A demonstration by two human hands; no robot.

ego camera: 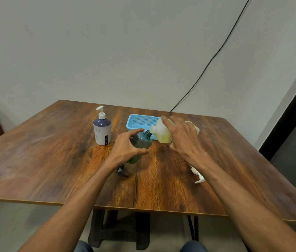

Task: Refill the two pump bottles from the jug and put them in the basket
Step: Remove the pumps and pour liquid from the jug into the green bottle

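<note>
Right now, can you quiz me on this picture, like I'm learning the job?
1. True or false: the white bottle has its pump on.
2. Which hand tips the jug toward the green bottle? A) left B) right
3. Fill in: the dark pump lies on the ____.
Key: 1 true; 2 B, the right hand; 3 table.

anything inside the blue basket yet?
The basket shows only bare mesh floor on its left. The tilted jug and right hand cover its right part, so nothing can be told there.
</note>
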